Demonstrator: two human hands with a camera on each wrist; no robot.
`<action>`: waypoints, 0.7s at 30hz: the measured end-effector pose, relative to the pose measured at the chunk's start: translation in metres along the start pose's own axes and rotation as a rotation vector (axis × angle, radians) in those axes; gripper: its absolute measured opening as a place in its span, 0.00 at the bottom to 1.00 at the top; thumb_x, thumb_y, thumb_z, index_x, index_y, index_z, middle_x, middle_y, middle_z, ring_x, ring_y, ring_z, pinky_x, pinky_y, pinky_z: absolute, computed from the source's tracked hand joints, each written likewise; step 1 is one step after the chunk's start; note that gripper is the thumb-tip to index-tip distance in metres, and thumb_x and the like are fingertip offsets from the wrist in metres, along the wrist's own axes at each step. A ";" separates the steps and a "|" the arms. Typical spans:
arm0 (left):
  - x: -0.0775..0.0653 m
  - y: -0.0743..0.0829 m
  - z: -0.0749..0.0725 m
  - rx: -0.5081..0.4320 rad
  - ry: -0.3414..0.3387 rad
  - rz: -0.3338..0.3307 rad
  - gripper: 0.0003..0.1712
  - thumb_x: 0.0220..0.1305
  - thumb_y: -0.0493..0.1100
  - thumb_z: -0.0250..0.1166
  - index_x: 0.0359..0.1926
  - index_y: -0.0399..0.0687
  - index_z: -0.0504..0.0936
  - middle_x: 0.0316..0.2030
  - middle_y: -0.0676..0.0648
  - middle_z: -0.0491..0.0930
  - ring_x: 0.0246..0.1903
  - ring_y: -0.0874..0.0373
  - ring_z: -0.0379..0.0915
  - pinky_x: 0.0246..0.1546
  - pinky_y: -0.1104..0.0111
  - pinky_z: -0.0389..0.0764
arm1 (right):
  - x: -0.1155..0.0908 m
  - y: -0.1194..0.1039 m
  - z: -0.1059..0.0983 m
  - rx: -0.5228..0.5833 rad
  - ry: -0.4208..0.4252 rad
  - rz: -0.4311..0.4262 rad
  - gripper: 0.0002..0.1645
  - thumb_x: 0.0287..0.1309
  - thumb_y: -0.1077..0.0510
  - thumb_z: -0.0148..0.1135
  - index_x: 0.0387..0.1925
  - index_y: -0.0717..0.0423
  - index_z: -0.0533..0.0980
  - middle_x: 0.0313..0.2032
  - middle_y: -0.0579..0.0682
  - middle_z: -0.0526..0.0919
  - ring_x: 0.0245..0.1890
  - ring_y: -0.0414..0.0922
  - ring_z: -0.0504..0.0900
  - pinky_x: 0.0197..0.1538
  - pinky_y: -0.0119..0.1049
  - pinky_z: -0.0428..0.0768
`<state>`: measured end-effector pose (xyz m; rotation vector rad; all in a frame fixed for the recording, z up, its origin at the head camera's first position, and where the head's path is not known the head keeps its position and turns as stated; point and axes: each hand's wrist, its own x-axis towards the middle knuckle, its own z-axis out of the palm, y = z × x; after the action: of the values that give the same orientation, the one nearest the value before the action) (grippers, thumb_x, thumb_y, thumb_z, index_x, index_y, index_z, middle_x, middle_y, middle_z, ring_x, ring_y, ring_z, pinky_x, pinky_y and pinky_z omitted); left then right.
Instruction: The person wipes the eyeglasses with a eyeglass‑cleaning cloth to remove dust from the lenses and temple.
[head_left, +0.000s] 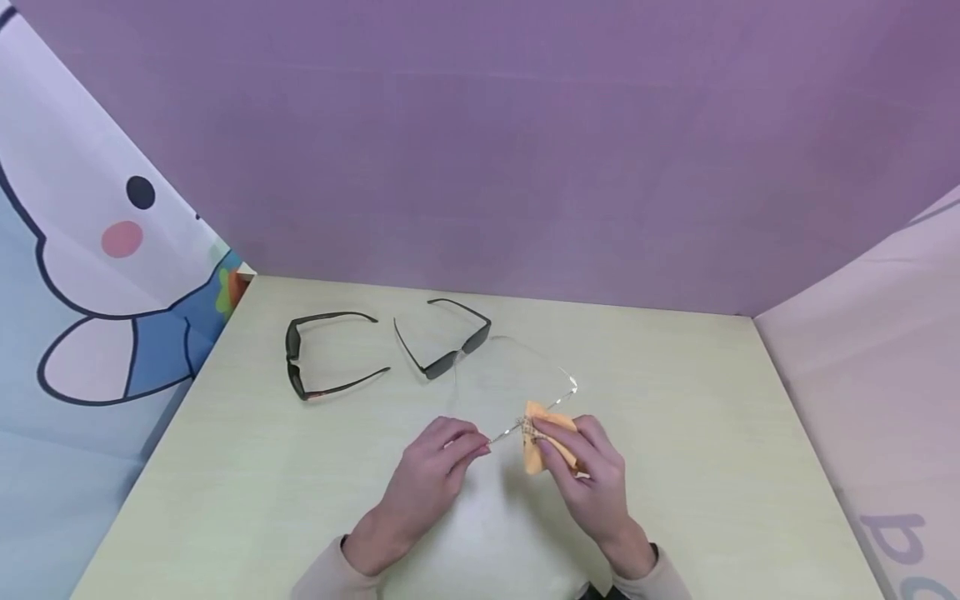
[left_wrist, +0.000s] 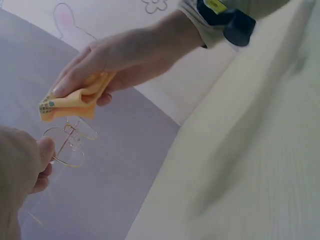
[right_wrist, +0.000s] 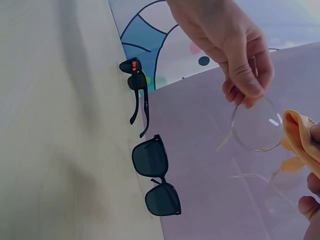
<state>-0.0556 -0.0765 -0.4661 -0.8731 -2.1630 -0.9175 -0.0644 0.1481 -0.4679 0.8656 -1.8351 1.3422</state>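
Note:
Thin wire-rimmed eyeglasses with clear lenses [head_left: 507,432] are held up over the table between both hands. My left hand [head_left: 429,472] pinches the frame at its left end, thumb against fingers. A folded orange-yellow cloth [head_left: 534,457] is gripped in my right hand [head_left: 598,482], close against the middle of the glasses. From the right wrist view, the left lens rim [right_wrist: 234,126] shows uncovered, while the cloth [right_wrist: 296,135] overlaps the far part of the frame. A printed patch marks the cloth [left_wrist: 77,104] in the left wrist view.
Two dark sunglasses lie on the pale table [head_left: 697,417] beyond the hands: one pair [head_left: 294,360] at the left, another pair [head_left: 442,363] nearer the middle, both with temples unfolded. A purple curtain [head_left: 525,167] rises behind the table, and printed cloth walls [head_left: 90,275] stand at the sides.

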 end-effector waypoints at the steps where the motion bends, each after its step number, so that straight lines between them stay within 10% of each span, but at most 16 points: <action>1: 0.001 -0.002 -0.001 0.058 -0.019 0.047 0.08 0.74 0.38 0.63 0.37 0.43 0.87 0.37 0.50 0.83 0.37 0.57 0.80 0.42 0.73 0.85 | 0.001 -0.001 0.000 -0.002 0.000 0.002 0.14 0.70 0.58 0.65 0.45 0.68 0.85 0.29 0.55 0.73 0.28 0.41 0.69 0.20 0.17 0.68; 10: 0.017 -0.031 -0.022 0.544 -0.103 0.541 0.17 0.76 0.27 0.48 0.40 0.38 0.84 0.39 0.45 0.84 0.40 0.55 0.81 0.45 0.72 0.86 | 0.007 -0.010 0.010 -0.072 -0.079 0.099 0.15 0.72 0.54 0.64 0.46 0.63 0.86 0.30 0.48 0.74 0.31 0.40 0.66 0.26 0.18 0.63; 21: 0.039 -0.041 -0.038 0.675 -0.178 0.968 0.13 0.73 0.28 0.52 0.43 0.40 0.83 0.43 0.45 0.85 0.43 0.57 0.82 0.55 0.69 0.85 | 0.030 -0.019 0.022 -0.187 -0.309 0.165 0.11 0.64 0.60 0.68 0.47 0.55 0.87 0.27 0.40 0.76 0.29 0.36 0.67 0.35 0.25 0.65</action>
<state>-0.0990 -0.1152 -0.4309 -1.4249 -1.6396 0.3527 -0.0683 0.1194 -0.4382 0.8753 -2.2738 1.1581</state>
